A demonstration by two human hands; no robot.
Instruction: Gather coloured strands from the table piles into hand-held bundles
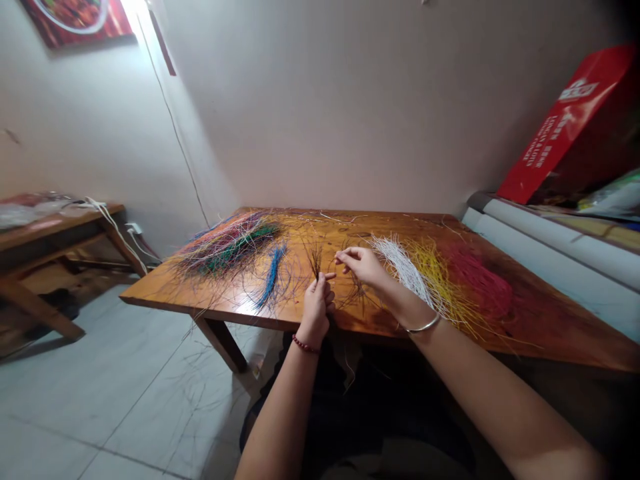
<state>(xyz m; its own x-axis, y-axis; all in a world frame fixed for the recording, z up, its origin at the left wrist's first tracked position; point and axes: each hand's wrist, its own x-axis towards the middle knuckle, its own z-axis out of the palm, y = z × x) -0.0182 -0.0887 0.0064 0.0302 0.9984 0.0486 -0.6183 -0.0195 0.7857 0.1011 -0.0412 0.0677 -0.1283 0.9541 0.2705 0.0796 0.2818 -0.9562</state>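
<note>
My left hand (318, 303), with a dark red bead bracelet, is closed around a small bundle of thin dark strands (314, 259) that fan upward above the table's front edge. Just to its right, my right hand (361, 263) has thumb and fingertips pinched together; whatever thin piece it holds is too small to make out. Loose brown strands (356, 291) lie on the wood below it. A blue bundle (273, 275) rests left of my left hand. White strands (404, 267) lie beside my right wrist, with yellow strands (434, 277) next to them.
Red strands (480, 280) lie at the right of the wooden table (165, 280). A mixed pile with green strands (240, 247) covers its left part. White rolls (560, 253) and a red box (565, 127) stand at the right; a wooden bench (45, 220) is at the left.
</note>
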